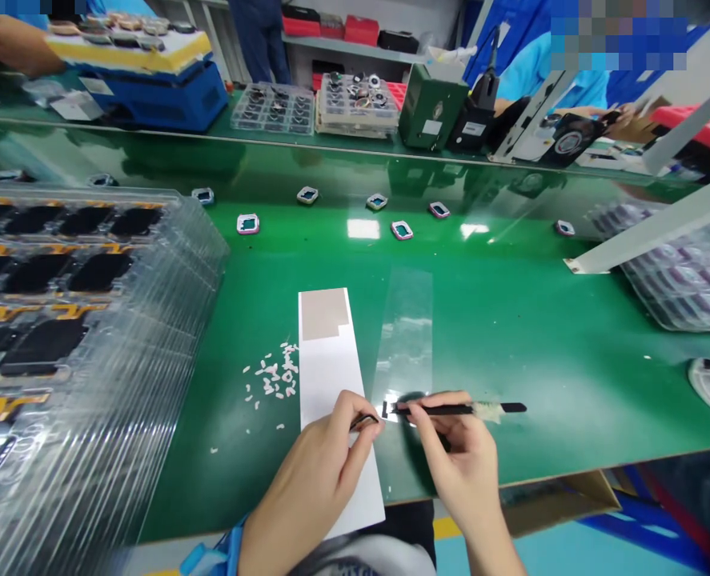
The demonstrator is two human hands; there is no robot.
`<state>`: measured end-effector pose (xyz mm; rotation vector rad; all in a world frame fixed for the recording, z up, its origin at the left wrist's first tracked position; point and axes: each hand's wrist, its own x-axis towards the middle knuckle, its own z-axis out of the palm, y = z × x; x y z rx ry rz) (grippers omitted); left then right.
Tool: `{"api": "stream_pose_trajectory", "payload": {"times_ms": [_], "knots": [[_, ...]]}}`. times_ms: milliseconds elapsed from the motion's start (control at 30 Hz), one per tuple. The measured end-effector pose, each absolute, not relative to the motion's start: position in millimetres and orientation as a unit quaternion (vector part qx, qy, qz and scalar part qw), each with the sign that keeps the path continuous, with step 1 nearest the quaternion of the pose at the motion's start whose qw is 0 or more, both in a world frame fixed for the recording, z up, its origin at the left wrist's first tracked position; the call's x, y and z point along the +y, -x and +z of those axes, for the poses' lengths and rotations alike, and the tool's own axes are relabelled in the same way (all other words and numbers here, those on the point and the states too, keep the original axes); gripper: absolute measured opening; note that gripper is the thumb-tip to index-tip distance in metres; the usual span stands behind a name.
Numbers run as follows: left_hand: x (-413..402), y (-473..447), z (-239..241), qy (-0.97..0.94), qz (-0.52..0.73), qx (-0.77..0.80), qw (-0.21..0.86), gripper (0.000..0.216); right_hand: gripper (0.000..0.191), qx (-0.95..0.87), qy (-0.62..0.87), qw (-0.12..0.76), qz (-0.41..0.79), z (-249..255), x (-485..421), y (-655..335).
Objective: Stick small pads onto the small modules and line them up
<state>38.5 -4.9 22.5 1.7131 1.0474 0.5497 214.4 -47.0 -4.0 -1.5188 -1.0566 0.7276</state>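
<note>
My left hand (pixel 315 460) pinches a small dark-edged part (pixel 363 420) between thumb and forefinger, over the white paper strip (pixel 330 376). My fingers hide most of the part. My right hand (pixel 466 460) grips black tweezers (pixel 499 408) lying almost level, with pale tape wrapped round them. A tiny black piece (pixel 384 410) shows at the tweezer tips, close to my left fingertips. Beneath the tips lies the near end of a clear plastic film (pixel 406 336). A beige patch (pixel 323 314) covers the strip's far end. Left of the strip are scattered white scraps (pixel 274 380).
Stacked clear trays (pixel 180 264) of black screens rise on the left. Several small square frames (pixel 247 224) lie across the green table's (pixel 487 320) far side. A white metal post (pixel 660 228) slants in at right. Other people work beyond the raised shelf (pixel 355 144).
</note>
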Motion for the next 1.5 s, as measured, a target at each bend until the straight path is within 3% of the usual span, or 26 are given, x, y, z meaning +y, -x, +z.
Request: {"api": "stream_pose_trajectory", "payload": {"times_ms": [1000, 1133, 1500], "knots": [[-4, -38, 26, -0.74, 0.186, 0.44, 0.474, 0.016, 0.008, -0.436, 0.636, 0.548, 0.323, -2, -47, -215], [-5, -39, 22, -0.732, 0.193, 0.445, 0.478, 0.015, 0.002, -0.429, 0.619, 0.566, 0.334, -4, -47, -214], [1, -38, 20, -0.673, 0.295, 0.451, 0.507, 0.012, 0.012, -0.401, 0.491, 0.695, 0.339, 22, -47, -208]]}}
